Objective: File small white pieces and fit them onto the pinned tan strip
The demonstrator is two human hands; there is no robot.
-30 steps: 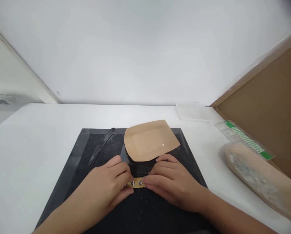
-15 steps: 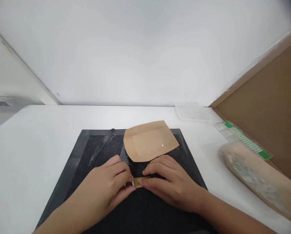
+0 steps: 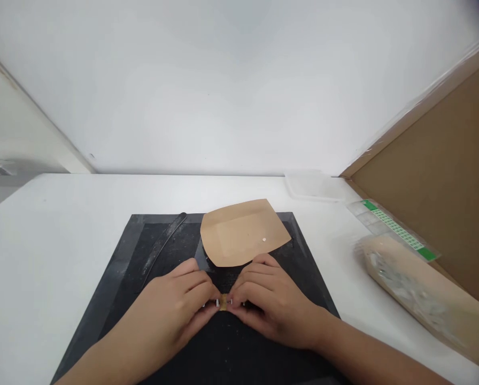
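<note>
A small yellowish piece [image 3: 223, 302] lies low over the black mat [image 3: 231, 358], pinched between both hands. My left hand [image 3: 181, 305] is closed on its left end, thumb and fingertips pressed together. At its right end, my right hand [image 3: 273, 302] grips with thumb and index finger. Tiny white bits show at the fingertips of both hands. Only the middle of the piece is visible; the fingers cover its ends. Just beyond the hands lies a tan paper tray [image 3: 239, 230] with a small white bit [image 3: 264, 239] on it.
A thin black strip [image 3: 163, 243] lies on the mat's left part. Rightward on the white table [image 3: 75, 224] are a clear case with a green-and-white label [image 3: 400, 230] and a tan container of clear plastic pieces [image 3: 408, 283]. A translucent tray [image 3: 315, 187] is near the back wall.
My right hand has shifted slightly left, and its fingers have closed round the right end of the yellowish piece, covering more of it. The whole view has moved a little.
</note>
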